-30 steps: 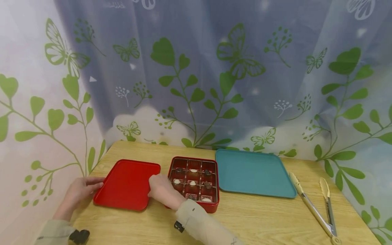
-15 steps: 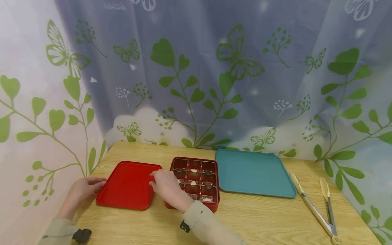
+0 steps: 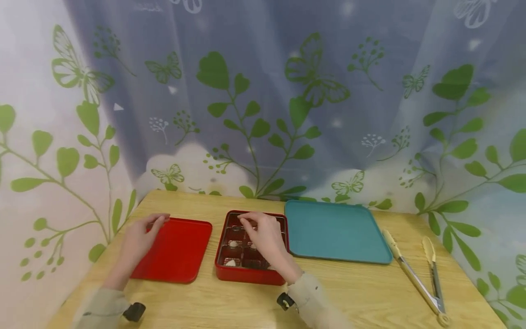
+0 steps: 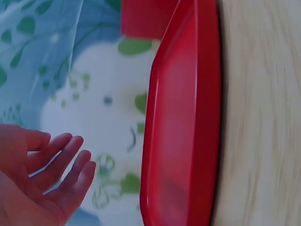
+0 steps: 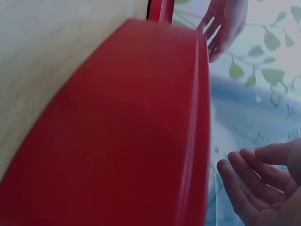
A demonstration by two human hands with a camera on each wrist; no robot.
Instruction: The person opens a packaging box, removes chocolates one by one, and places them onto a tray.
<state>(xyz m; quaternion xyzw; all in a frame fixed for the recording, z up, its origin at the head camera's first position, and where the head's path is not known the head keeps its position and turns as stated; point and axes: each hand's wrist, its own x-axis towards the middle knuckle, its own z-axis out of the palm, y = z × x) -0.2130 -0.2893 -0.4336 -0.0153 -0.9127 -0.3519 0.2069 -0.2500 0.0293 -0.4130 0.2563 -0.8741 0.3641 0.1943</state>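
My left hand [image 3: 137, 242] is raised over the left side of a shallow red square tray [image 3: 181, 251]. In the left wrist view its fingers [image 4: 70, 146] are loosely bent and hold nothing, apart from the tray's rim. Over a red box [image 3: 246, 275] with a dark divided insert hovers my right hand [image 3: 267, 235]. Small white and dark pieces [image 3: 233, 244], perhaps chocolates, sit in its compartments; the hand hides several on the right. The right wrist view shows that hand's fingers [image 5: 235, 179] relaxed beside the box wall, with nothing between them.
A flat teal tray [image 3: 337, 233] lies to the right of the box. Farther right, metal tongs [image 3: 419, 281] with cream tips lie spread on the wooden table [image 3: 328, 292]. A patterned curtain [image 3: 263, 114] hangs behind the table's back edge.
My right hand has left the red tray's right edge and moved right, over the box. My left hand has let go of the tray's left edge and lifted up and rightward.
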